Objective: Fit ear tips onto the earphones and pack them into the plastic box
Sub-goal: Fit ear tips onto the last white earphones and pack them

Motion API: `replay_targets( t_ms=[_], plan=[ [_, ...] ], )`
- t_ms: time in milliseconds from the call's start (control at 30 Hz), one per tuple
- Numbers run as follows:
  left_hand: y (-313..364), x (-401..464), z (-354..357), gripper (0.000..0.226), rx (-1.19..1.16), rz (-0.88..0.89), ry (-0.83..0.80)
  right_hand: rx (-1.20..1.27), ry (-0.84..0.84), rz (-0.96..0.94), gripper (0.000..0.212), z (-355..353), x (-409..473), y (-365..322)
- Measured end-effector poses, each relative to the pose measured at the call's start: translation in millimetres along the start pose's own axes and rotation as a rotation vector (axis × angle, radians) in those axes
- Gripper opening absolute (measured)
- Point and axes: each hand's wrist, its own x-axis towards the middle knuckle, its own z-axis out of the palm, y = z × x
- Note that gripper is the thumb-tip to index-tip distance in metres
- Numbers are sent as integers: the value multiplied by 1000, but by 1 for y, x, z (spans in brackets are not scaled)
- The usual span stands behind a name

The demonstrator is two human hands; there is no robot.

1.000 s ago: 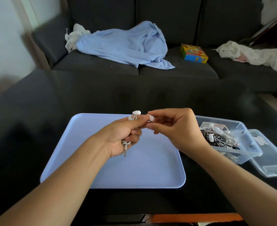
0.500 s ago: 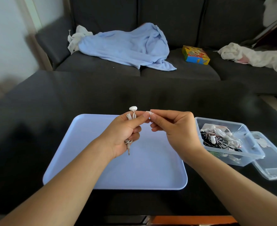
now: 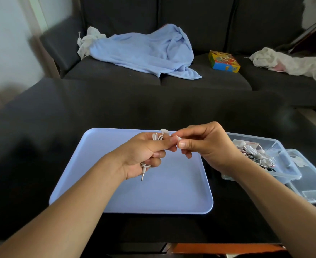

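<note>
Working over the pale blue tray [image 3: 116, 192] on the dark tabletop [image 3: 42, 127], we keep the coiled white earphones [image 3: 158, 136] bundled in our left hand [image 3: 144, 155], whose grip is curled round the cable so that only one earbud [image 3: 164, 130] stands up above the fingers and the metal jack plug [image 3: 143, 176] hangs out below the palm. Just to the right, our right hand [image 3: 205, 144] pinches a small white ear tip [image 3: 176, 139] between thumb and forefinger, touching the left fingertips. To do this well, we judge that the left hand should brace the bud firmly near its nozzle while the right lines the tip's opening squarely over it and pushes with a slight twist, since a soft tip pushed on crooked could fold or slip off. Whether the tip is already seated we cannot tell. Further right, the clear plastic box [image 3: 283, 146] holds a tangle of packed earphones, its lid [image 3: 313, 189] lying beside it.
</note>
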Motion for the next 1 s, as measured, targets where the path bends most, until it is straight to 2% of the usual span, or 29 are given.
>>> replay_targets(
  t_ms=[200,400,467,533,600,667,733,867,1000],
  plan=[
    [-1,5,8,23,-84,1,20,-15,41,17,26,-4,-1,-3],
    [-2,9,24,17,-117,-12,50,-118,139,31,25,-9,-12,-7],
    [-2,12,33,20,-80,4,73,-130,142,58,24,-15,-18,-8],
    [-2,16,45,32,-27,43,101,-71,176,103,23,-23,-24,-6],
    [-2,23,59,51,-71,26,88,33,279,172,22,-36,-33,-1],
    [-2,30,72,60,-226,-22,44,144,373,258,21,-51,-39,4],
    [-4,36,88,56,-318,-56,12,238,428,317,21,-69,-49,7],
    [-14,50,123,33,-369,-78,-81,354,625,340,17,-100,-70,13],
    [-24,74,151,36,-469,-81,-72,332,877,314,13,-123,-83,18]
  ],
)
